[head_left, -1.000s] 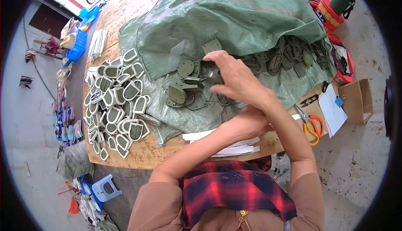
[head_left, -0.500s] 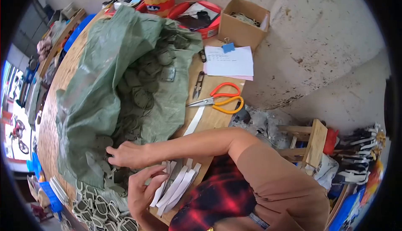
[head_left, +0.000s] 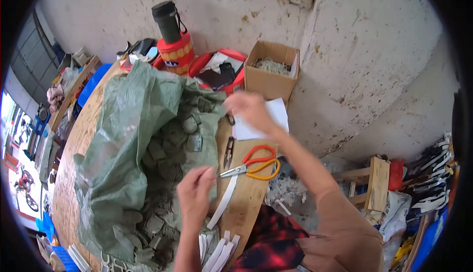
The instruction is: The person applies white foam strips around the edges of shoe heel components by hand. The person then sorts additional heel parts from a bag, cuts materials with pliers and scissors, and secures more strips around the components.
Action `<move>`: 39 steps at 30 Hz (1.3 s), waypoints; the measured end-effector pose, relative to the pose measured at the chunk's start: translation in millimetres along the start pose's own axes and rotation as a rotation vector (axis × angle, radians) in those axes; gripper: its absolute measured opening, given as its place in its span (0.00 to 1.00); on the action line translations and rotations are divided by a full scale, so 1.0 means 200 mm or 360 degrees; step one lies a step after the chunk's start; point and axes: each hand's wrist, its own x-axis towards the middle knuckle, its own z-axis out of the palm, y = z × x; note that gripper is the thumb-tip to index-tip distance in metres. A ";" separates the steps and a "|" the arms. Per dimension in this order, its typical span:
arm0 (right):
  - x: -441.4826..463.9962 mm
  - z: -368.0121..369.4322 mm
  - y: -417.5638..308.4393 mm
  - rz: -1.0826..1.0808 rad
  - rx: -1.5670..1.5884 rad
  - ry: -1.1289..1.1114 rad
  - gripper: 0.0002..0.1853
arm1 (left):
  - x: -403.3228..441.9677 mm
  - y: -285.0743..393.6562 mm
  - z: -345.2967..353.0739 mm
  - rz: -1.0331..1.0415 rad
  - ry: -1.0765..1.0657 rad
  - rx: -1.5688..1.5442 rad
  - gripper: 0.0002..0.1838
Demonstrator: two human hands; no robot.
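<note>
My left hand [head_left: 194, 193] is over the right edge of the green woven sack [head_left: 116, 139], close to the tips of the scissors [head_left: 251, 166]. Its fingers are curled together; anything between them is hidden. Blurred by motion, my right hand [head_left: 251, 112] passes over the white paper sheet [head_left: 273, 119], and its fingers cannot be made out. Inside the sack's mouth lie several flat grey-green pieces [head_left: 170, 171]. The scissors have one red and one orange handle, and their blades touch a white strip [head_left: 224, 200]. More white strips [head_left: 221, 255] lie at the table's near edge.
Small black thread snips [head_left: 229, 151] lie above the scissors. At the back are a dark flask [head_left: 167, 23] on a red tub [head_left: 176, 55], a red basin [head_left: 197, 65] and a cardboard box [head_left: 271, 80]. A wooden stool [head_left: 377, 183] stands right of the table [head_left: 251, 198].
My right hand has left the sack's mouth and swung up and right to the paper. My left hand has moved up and right towards the scissors. The view has tilted upward.
</note>
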 end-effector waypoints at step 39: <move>0.56 -0.88 0.28 -0.0008 -0.0948 0.0431 0.07 | 0.35 -0.16 0.27 -0.0155 -0.0111 -0.0769 0.10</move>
